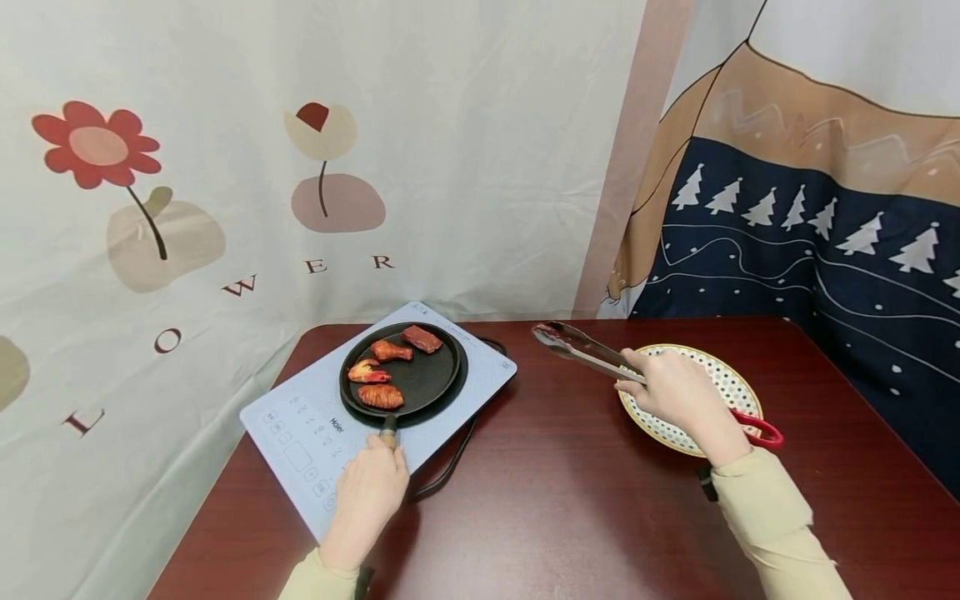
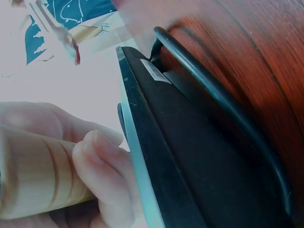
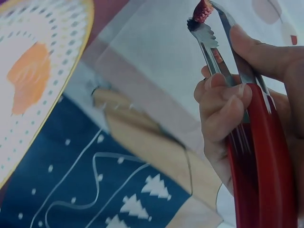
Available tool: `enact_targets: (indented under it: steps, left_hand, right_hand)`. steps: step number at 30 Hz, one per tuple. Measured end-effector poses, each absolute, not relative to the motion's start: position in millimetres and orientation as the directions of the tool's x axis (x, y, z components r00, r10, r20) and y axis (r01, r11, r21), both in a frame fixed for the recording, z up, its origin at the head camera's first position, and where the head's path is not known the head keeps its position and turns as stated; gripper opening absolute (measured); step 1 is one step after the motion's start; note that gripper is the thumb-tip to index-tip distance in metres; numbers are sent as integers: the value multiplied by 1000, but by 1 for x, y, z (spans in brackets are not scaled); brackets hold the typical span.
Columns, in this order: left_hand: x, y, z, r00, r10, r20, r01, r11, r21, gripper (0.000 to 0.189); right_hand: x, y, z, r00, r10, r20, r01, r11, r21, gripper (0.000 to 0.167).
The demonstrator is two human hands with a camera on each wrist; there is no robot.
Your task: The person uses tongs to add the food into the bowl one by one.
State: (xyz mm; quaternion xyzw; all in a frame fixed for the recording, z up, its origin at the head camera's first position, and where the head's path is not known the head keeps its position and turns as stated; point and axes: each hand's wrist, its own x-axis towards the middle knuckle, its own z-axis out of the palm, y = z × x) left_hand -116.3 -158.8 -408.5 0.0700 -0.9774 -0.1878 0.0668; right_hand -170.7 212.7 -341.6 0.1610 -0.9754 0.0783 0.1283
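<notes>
A white fabric backdrop printed with flowers (image 1: 480,167) stands behind a dark reddish-brown wooden table (image 1: 540,533). On the table's left lies a pale blue rectangular cooktop (image 1: 307,417), set at an angle; a round black pan with a wooden handle (image 1: 423,379) sits on it. To the right is a round white plate with dots and a yellow rim (image 1: 731,379). Metal tongs with red handles (image 1: 600,354) point left beside the plate, gripped by the right hand (image 1: 675,396); the left hand (image 1: 371,479) is wrapped around the pan's handle. Four pieces of food lie in the pan's left and far part: a brownish-red drumstick (image 1: 392,351), a dark red slab (image 1: 422,338), a ridged brown piece (image 1: 380,396) and a yellow-and-red piece (image 1: 367,372). An orange-brown piece (image 3: 31,78) rests on the plate, and a small reddish piece (image 3: 203,10) shows at the tongs' tips.
</notes>
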Motion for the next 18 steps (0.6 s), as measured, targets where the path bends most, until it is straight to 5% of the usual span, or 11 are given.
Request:
enact_targets:
  steps: [18]
  left_hand:
    - [-117,-159,-409,-980,-162,116,-109,922,371,30]
  right_hand:
    - [-196,118,-361,-871,-388,300,-440,888,-130,35]
